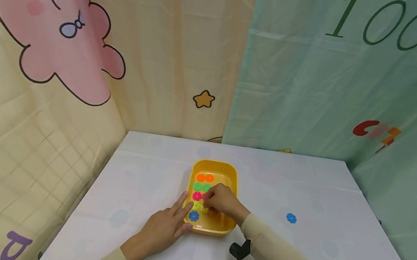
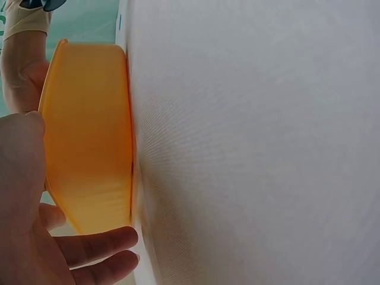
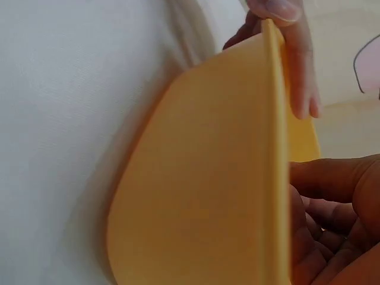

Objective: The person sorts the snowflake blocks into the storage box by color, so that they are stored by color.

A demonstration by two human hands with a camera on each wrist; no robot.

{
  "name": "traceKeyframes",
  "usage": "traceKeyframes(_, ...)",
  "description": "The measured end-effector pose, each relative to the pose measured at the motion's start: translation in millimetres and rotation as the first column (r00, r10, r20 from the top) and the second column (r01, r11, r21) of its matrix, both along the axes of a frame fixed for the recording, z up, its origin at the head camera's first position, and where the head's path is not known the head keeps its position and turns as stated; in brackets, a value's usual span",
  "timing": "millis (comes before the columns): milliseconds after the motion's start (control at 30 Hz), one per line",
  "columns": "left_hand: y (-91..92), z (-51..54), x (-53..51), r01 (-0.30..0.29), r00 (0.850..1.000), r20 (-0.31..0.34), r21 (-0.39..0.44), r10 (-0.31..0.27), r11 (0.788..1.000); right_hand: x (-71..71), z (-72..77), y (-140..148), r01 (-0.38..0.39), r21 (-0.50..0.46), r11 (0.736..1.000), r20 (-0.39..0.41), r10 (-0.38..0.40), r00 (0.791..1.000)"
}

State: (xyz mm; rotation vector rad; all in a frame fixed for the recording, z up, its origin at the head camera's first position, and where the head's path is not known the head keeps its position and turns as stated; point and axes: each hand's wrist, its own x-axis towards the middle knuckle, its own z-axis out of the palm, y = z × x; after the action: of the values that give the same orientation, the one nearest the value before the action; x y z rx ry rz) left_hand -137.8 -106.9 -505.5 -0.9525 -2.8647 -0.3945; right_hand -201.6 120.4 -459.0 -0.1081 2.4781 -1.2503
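Note:
A yellow plastic tray (image 1: 233,178) stands on the white table. Inside it, flower-shaped plastic discs lie in rows by colour: orange (image 1: 201,178), green (image 1: 197,186), pink (image 1: 196,196), yellow (image 1: 197,206) and a single blue one (image 1: 194,216). My left hand (image 1: 164,227) rests against the tray's left side, its fingers fairly straight and touching the rim. Reaching over the right side, my right hand (image 1: 224,201) has curled fingers and pinches at the right-hand yellow disc (image 1: 205,208), which they partly cover. In the right wrist view the tray wall (image 3: 196,160) hides those fingertips.
Another blue flower-shaped disc (image 1: 291,218) lies on the table (image 1: 264,177) to the right of the tray. A black wrist-camera mount (image 1: 240,250) hangs by the right forearm. Printed curtains (image 1: 177,60) surround the table at the back and sides.

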Motion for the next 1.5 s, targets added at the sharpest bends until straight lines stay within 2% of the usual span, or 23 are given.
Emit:
traceKeyframes(133,-0.9,-0.2,-0.2,-0.011,1.000,-0.003,-0.003,0.011,1.000,-5.7,11.8,17.1,0.061,-0.032,0.998,-0.008,-0.061,0.998)
traceKeyframes(367,-0.9,0.5,0.4,-0.014,1.000,0.020,0.005,0.014,1.000,-9.8,17.7,60.9,0.192,-0.118,0.974,-0.009,-0.195,0.981)
traceKeyframes(600,1.1,1.4,1.2,-0.014,1.000,0.021,0.003,0.014,1.000,-4.6,16.6,114.0,0.331,-0.044,0.943,-0.139,-0.334,0.932)
traceKeyframes(767,2.1,2.0,0.8,-0.016,1.000,0.023,-0.003,0.016,1.000,1.8,7.5,147.0,0.387,-0.014,0.922,-0.190,-0.382,0.904)
traceKeyframes(933,2.1,1.9,1.3,-0.018,1.000,0.015,0.007,0.018,1.000,7.8,-0.1,172.6,0.413,0.040,0.910,-0.242,-0.392,0.888)
traceKeyframes(1133,2.3,1.9,0.9,-0.013,1.000,0.018,0.017,0.013,1.000,15.4,-4.6,199.7,0.431,0.143,0.891,-0.259,-0.387,0.885)
traceKeyframes(1267,2.4,2.1,0.6,-0.012,1.000,0.022,0.016,0.011,1.000,20.2,-8.0,213.2,0.430,0.216,0.876,-0.249,-0.377,0.892)
traceKeyframes(1500,2.3,2.4,0.6,-0.013,0.999,0.030,0.011,0.013,1.000,25.3,-14.1,229.3,0.325,0.395,0.859,-0.206,-0.262,0.943)
